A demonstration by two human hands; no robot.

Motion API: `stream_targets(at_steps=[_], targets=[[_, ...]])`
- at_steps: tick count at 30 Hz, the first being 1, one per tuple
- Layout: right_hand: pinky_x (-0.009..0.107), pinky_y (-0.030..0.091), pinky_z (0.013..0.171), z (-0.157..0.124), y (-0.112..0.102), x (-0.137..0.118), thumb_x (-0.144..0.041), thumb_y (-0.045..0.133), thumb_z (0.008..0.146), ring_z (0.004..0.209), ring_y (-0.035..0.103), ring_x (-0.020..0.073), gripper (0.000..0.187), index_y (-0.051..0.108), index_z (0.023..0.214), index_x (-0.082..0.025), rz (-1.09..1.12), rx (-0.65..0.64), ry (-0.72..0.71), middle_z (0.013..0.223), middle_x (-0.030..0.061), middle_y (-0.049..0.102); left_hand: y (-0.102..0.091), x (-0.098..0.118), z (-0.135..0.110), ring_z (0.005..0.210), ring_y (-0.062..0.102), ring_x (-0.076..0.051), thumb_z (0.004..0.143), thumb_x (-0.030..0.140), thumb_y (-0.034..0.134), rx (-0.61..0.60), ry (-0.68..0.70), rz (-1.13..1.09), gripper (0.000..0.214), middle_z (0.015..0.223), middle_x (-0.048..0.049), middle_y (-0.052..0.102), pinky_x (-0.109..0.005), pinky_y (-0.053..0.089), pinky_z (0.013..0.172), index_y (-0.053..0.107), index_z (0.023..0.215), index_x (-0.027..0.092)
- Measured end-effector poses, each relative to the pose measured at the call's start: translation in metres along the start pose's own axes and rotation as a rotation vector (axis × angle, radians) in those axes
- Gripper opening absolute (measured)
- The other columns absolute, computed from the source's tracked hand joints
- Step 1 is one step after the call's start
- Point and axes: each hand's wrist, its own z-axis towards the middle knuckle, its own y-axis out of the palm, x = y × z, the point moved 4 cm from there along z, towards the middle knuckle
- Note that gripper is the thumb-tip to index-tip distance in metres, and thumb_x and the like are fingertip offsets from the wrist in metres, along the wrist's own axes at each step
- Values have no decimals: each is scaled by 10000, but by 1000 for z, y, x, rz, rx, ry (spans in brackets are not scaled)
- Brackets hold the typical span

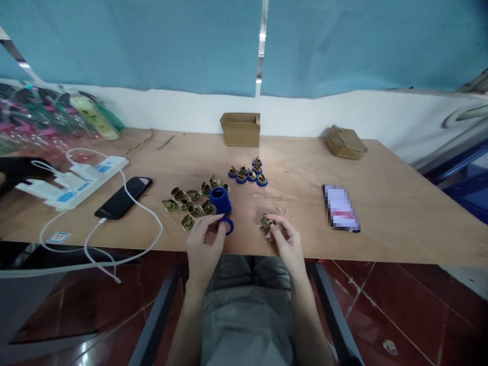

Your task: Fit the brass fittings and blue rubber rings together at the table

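Observation:
Between thumb and fingers, my left hand (206,241) pinches a blue ring (230,226) near the table's front edge. My right hand (284,236) grips a small brass-coloured metal fitting (266,221) with folded tabs. A stack of blue rings (220,200) stands just beyond my left hand. To its left lie several loose brass fittings (193,195) without blue rings. Farther back sits a group of brass fittings with blue rings (252,176) around their bases. Thin clear strands (280,209) lie on the wood beyond my right hand.
An open cardboard box (241,133) and a brown package (346,142) stand at the back. A lit phone (340,207) lies right; a dark phone (124,198), white cables and a power strip (76,183) lie left. Plastic bottles (49,119) crowd the far left.

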Motion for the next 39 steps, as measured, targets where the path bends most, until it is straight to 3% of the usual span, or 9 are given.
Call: stream_targets(at_steps=[5, 10, 19, 23, 27, 29, 32, 36, 39], targets=[[282, 453, 607, 2, 1, 2, -387, 614, 926, 615, 588, 155, 265, 746, 1069, -207, -21, -16, -13, 665, -3, 615, -13, 6, 44, 792, 660, -134, 891, 264, 698, 161, 19, -26, 176, 978, -49, 685, -266, 567, 721, 773, 1031, 189], [279, 455, 612, 2, 0, 2, -379, 615, 925, 608, 586, 149, 264, 763, 1055, -203, -14, -16, -10, 655, -3, 617, -5, -1, 83, 774, 674, -152, 889, 312, 665, 147, -10, 5, 200, 934, -59, 718, -298, 579, 741, 790, 975, 181], [277, 476, 604, 2, 0, -2, -366, 596, 927, 610, 592, 142, 249, 770, 1015, -211, 0, -15, -17, 713, 6, 625, 1, -1, 90, 694, 625, -150, 896, 278, 608, 157, 0, 167, 196, 860, -45, 674, -292, 526, 668, 774, 902, 174], [283, 489, 613, 2, 0, -2, -375, 588, 932, 615, 597, 142, 259, 770, 1018, -213, -2, -12, -30, 743, 15, 643, -4, -2, 72, 742, 597, -161, 962, 310, 566, 277, 4, 283, 212, 897, -37, 648, -318, 509, 760, 735, 1006, 191], [281, 496, 606, 3, 0, -3, -374, 587, 934, 617, 600, 141, 257, 771, 1012, -213, -8, -21, -22, 758, 18, 652, -6, -8, 19, 731, 570, -164, 992, 325, 544, 349, -3, 268, 199, 858, -34, 618, -305, 490, 720, 666, 1008, 169], [281, 498, 609, 3, 1, -3, -365, 591, 932, 618, 600, 142, 247, 770, 1011, -215, -12, -26, -18, 750, 14, 646, -1, -10, -10, 725, 573, -170, 961, 305, 598, 259, 18, 269, 144, 841, -32, 608, -306, 494, 712, 654, 984, 175], [284, 494, 616, 3, 1, -5, -358, 591, 933, 618, 599, 144, 242, 770, 1012, -216, -14, -22, -24, 731, 9, 634, 6, -12, -38, 937, 641, -245, 893, 320, 698, 104, 72, 343, 249, 998, -96, 655, -384, 534, 858, 639, 1088, 177], [287, 482, 615, 3, 1, -5, -367, 584, 935, 620, 596, 151, 251, 772, 999, -213, -21, -27, -23, 698, 5, 623, 13, -16, -45, 1058, 649, -310, 880, 343, 727, 62, 117, 429, 365, 1125, -136, 701, -508, 504, 986, 623, 1193, 188], [285, 467, 613, 4, 1, -4, -376, 587, 932, 615, 587, 151, 256, 771, 1003, -211, -21, -32, -16, 675, 3, 622, 15, -17, -43, 989, 672, -284, 885, 365, 733, 60, 64, 380, 328, 1055, -111, 726, -481, 532, 948, 648, 1149, 190]])
